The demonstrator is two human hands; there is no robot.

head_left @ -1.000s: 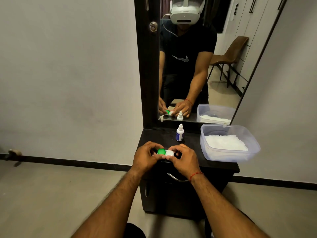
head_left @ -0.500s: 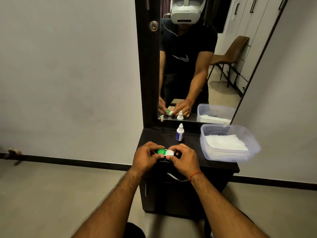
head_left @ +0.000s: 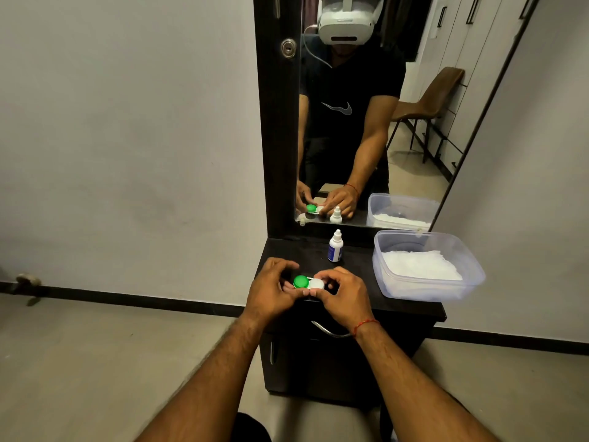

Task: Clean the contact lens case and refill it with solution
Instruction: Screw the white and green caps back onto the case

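Head view: 1 contact lens case (head_left: 308, 282), with 1 green and 1 white cap, on the near side of the solution bottle (head_left: 335, 247) standing on the bench (head_left: 408, 306). Left hand (head_left: 271, 291) fingers clamped on the green end, right hand (head_left: 344, 298) fingers clamped on the white end. 1 clear tub (head_left: 414, 290) holding white tissue, right of the bottle.

My forearms (head_left: 204, 378) are bare. A red thread (head_left: 366, 325) circles my right wrist. The mirror (head_left: 414, 180) at twelve o'clock shows my black tee (head_left: 347, 90) and white headset (head_left: 345, 23).
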